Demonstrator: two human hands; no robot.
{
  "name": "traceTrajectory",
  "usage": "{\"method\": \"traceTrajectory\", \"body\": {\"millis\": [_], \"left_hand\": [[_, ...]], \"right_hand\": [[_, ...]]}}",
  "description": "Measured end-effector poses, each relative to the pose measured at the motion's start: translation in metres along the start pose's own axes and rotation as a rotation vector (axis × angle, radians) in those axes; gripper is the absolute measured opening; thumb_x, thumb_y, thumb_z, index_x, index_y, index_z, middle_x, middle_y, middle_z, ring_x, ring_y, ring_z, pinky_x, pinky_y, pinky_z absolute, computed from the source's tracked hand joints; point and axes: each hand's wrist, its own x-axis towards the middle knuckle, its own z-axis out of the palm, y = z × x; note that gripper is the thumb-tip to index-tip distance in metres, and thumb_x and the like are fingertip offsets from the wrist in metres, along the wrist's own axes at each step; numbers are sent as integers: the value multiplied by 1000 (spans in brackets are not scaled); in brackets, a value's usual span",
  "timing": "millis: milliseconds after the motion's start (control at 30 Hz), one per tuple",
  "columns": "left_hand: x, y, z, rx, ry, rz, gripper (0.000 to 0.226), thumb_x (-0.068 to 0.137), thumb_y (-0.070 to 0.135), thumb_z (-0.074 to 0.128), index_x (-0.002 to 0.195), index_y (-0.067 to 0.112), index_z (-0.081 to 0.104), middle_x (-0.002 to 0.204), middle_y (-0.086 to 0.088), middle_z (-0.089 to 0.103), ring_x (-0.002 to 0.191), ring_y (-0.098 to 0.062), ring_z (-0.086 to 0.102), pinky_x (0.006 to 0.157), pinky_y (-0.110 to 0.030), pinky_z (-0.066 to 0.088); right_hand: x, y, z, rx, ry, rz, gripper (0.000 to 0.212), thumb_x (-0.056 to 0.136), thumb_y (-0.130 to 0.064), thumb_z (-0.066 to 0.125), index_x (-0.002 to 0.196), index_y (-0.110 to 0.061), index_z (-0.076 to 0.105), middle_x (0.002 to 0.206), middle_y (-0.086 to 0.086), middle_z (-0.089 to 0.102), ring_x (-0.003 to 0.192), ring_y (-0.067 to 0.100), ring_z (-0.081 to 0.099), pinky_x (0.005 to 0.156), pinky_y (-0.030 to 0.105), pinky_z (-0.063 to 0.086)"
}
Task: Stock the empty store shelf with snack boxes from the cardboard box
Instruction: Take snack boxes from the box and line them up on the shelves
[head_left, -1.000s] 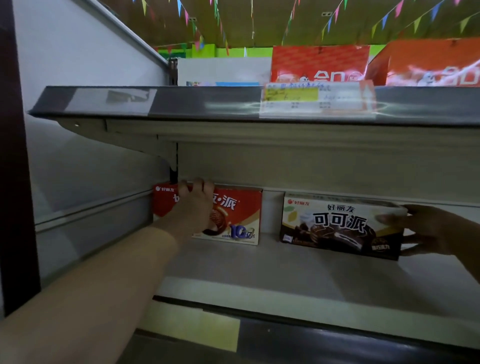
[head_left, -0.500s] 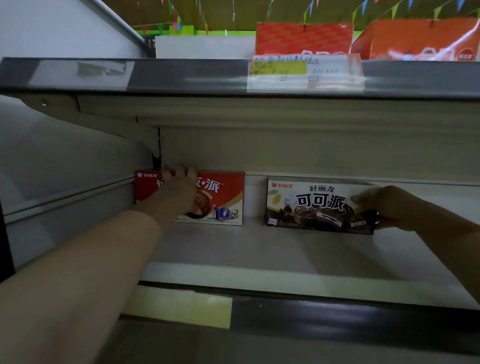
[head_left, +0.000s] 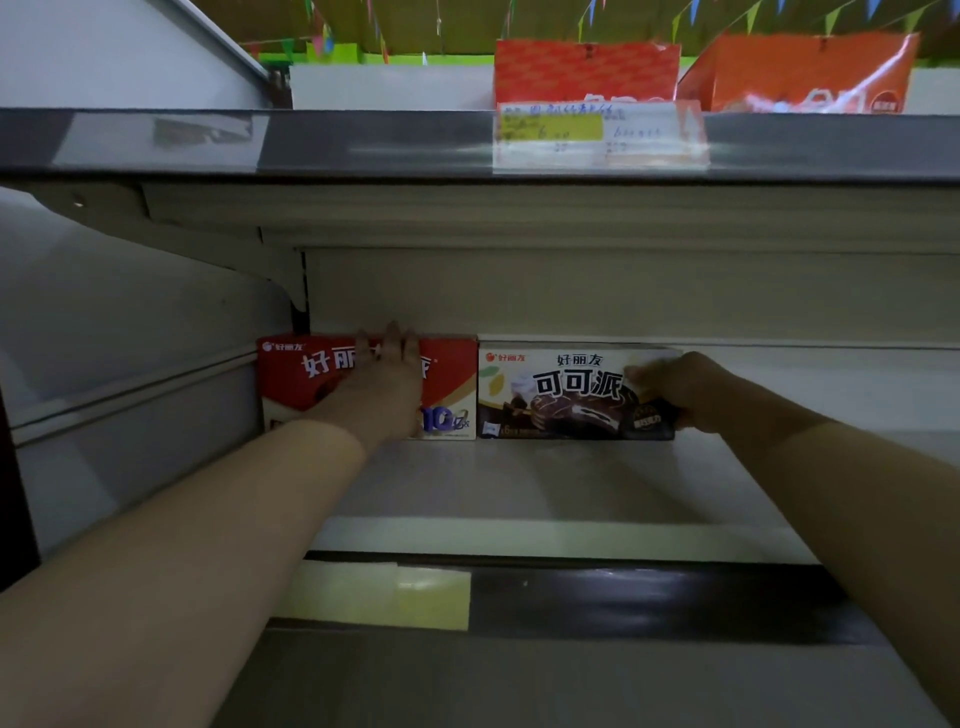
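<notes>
The pale metal store shelf (head_left: 545, 483) holds two upright snack boxes at its back wall. The red rectangular cardboard box (head_left: 452, 379) stands leftmost, the left hand (head_left: 382, 387) pressing flat, fingers straight. Touching its right side, the dark brown chocolate-pie box (head_left: 550, 395) is gripped at its right end by the right hand (head_left: 675, 387).

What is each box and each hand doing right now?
Red snack box: upright at shelf back, touching the brown one.
Brown-and-cream snack box: upright, beside the red.
Left hand: flat, fingers straight, pressing red box front.
Right hand: gripping brown box's right end.
Grey metal shelf: bare in front.
</notes>
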Motion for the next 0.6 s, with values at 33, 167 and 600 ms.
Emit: {"method": "traceTrajectory", "body": {"millis": [33, 167, 600], "left_hand": [[1, 4, -1, -5, 6, -3, 111, 85, 32, 72, 152, 5, -13, 159, -19, -14, 142, -54, -5, 116, -59, 17], [-3, 39, -6, 13, 67, 114, 108, 85, 42, 70, 154, 12, -7, 160, -18, -7, 141, -55, 6, 111, -60, 27], [20, 61, -6, 35, 293, 118, 74, 82, 52, 67, 135, 9, 38, 138, -16, 33, 124, -39, 36, 98, -48, 38]], "right_hand": [[-2, -2, 1, -67, -10, -8, 30, 76, -29, 80, 85, -7, 60, 100, 16, 67, 89, 31, 66, 87, 50, 55], [-9, -7, 7, -580, 65, -85, 37, 81, -40, 75, 92, -9, 57, 108, 14, 64, 89, 23, 58, 85, 34, 50], [-1, 10, 8, -544, 209, -102, 92, 69, -51, 81, 128, 6, 39, 113, 17, 62, 105, 31, 62, 82, 37, 50]]}}
